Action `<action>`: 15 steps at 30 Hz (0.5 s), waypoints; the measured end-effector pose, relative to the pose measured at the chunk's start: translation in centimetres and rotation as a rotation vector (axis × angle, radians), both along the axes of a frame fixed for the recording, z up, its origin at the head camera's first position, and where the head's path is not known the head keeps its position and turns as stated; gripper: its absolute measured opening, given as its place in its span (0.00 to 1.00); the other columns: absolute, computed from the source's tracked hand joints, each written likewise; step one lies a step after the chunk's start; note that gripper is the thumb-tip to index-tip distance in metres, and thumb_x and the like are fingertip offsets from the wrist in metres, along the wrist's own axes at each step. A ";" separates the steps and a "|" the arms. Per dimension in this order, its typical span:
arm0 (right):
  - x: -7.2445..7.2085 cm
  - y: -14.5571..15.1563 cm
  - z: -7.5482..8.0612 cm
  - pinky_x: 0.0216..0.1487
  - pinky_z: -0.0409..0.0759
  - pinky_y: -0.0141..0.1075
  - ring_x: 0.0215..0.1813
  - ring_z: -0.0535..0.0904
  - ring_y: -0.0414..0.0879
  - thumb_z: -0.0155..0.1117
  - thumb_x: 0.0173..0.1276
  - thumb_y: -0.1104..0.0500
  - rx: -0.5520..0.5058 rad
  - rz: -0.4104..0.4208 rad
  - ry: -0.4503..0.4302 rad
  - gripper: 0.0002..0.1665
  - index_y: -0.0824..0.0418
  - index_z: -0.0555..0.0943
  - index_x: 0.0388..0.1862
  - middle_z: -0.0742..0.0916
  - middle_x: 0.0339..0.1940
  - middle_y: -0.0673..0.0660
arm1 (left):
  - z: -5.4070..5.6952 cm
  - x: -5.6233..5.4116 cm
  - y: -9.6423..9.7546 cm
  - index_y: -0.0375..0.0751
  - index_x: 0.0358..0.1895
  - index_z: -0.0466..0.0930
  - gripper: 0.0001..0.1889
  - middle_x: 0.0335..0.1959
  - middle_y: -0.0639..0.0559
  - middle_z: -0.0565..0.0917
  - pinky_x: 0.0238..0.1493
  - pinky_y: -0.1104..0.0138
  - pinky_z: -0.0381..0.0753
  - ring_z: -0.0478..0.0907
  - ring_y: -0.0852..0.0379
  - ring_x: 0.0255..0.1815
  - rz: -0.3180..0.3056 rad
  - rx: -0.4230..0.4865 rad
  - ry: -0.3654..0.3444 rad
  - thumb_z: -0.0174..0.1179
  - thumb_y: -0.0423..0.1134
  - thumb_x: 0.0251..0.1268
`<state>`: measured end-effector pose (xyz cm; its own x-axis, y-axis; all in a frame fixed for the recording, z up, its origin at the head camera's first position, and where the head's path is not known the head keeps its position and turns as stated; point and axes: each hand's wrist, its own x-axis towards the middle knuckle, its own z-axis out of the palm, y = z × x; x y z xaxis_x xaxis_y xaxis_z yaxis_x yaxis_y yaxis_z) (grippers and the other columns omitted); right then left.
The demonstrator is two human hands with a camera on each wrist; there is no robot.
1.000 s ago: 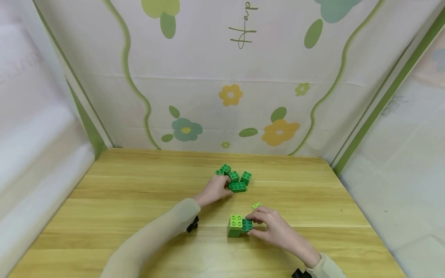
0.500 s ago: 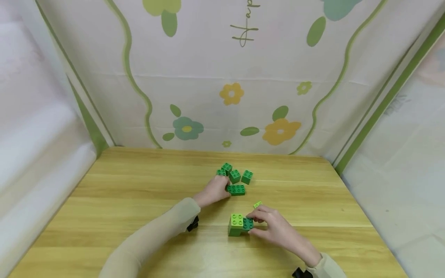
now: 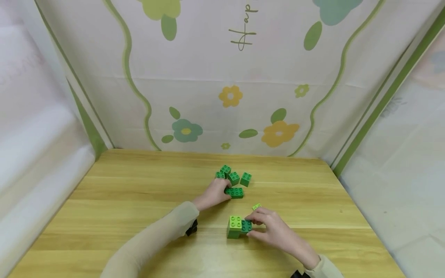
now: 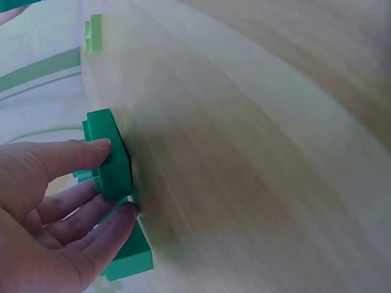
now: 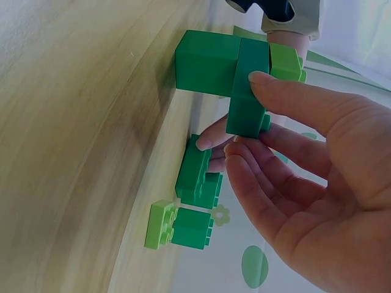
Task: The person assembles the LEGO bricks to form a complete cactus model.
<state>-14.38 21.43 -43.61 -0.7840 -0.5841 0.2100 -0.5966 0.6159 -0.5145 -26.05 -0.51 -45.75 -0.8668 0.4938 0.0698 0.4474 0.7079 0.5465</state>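
Note:
My left hand (image 3: 213, 195) pinches the left end of a long green building brick (image 3: 236, 192) lying on the table. In the left wrist view the thumb lies on one side of that long brick (image 4: 116, 168), with fingers on the other. Nearer to me, my right hand (image 3: 274, 229) grips a small stack between thumb and fingers. The stack has a lime brick (image 3: 235, 221) on top and a dark green brick (image 3: 246, 226) jutting right beneath it. A green block (image 5: 208, 61) forms its base in the right wrist view.
Several small green bricks (image 3: 234, 178) cluster just beyond the left hand. A loose lime brick (image 3: 256, 207) lies behind the right fingers, partly hidden. The wooden table (image 3: 139, 173) ends at a patterned cloth backdrop (image 3: 194, 92), with cloth on both sides.
My left hand has drawn the long green brick slightly toward me and left, away from the small green bricks. The right hand and its stack stay nearly in place.

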 end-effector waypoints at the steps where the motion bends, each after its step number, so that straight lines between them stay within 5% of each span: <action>1: 0.0 0.0 0.0 0.40 0.86 0.30 0.39 0.83 0.43 0.75 0.57 0.61 0.001 0.000 -0.001 0.20 0.61 0.85 0.49 0.86 0.42 0.51 | 0.0 0.1 -0.2 0.30 0.50 0.83 0.17 0.50 0.39 0.86 0.54 0.59 0.86 0.83 0.46 0.53 -0.003 0.014 -0.003 0.70 0.32 0.58; 15: -0.1 -0.1 0.0 0.39 0.86 0.30 0.38 0.82 0.43 0.76 0.56 0.61 -0.009 0.010 0.020 0.20 0.61 0.85 0.49 0.85 0.40 0.50 | 1.6 1.7 -2.9 0.31 0.48 0.83 0.15 0.45 0.41 0.87 0.45 0.61 0.87 0.84 0.51 0.43 -0.032 0.124 -0.031 0.71 0.31 0.57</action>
<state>-14.46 21.30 -43.62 -0.7737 -0.5900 0.2311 -0.6132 0.6053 -0.5076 -24.39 -3.37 -44.19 -0.8532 0.5108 0.1052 0.4503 0.6197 0.6428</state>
